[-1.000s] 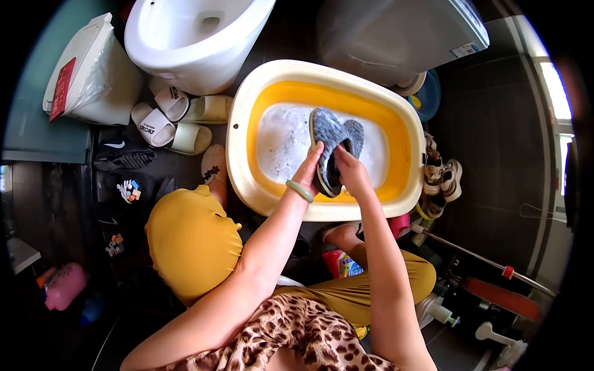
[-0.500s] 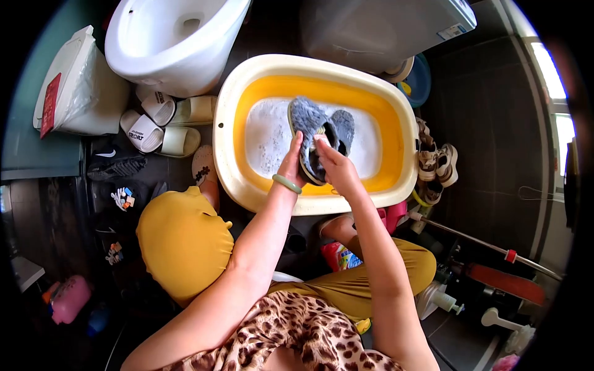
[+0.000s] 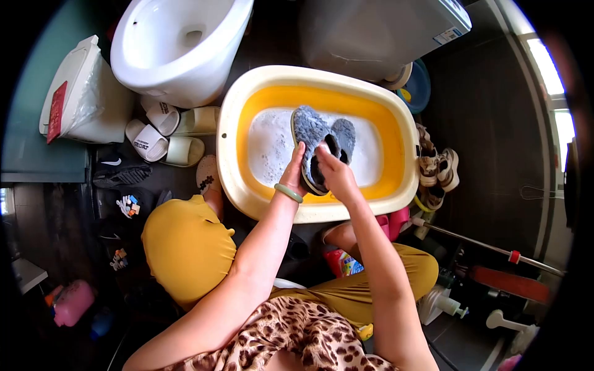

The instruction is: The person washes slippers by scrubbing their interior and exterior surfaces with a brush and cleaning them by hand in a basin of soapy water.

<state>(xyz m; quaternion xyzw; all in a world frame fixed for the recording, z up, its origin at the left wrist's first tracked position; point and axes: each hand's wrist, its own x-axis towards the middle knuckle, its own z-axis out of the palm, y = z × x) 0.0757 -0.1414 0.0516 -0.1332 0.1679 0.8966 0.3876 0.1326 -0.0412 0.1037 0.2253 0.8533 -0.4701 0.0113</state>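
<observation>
A fuzzy grey slipper (image 3: pixel 309 126) is held tilted over the basin, its toe end pointing away from me. My left hand (image 3: pixel 294 171), with a green bangle on the wrist, grips its left side. My right hand (image 3: pixel 336 173) is closed at the slipper's opening, thumb bent inward; whatever its fingers hold there is hidden. Just behind, to the right, a second grey slipper (image 3: pixel 344 137) shows partly. Below both is a cream and yellow basin (image 3: pixel 250 102) containing white suds (image 3: pixel 270 145).
White sandals (image 3: pixel 147 141) and a black shoe (image 3: pixel 122 170) lie left of the basin, near a toilet (image 3: pixel 185 74) and a lidded bin (image 3: pixel 99 105). Sneakers (image 3: pixel 447 168) stand at right. A metal pole (image 3: pixel 470 242) slants across the lower right. My knee (image 3: pixel 189 250) is close by.
The view has shifted, so the surroundings sit slightly lower. My right hand has moved a little over the slipper, and a small pale patch by its thumb no longer shows. My left hand keeps its grip.
</observation>
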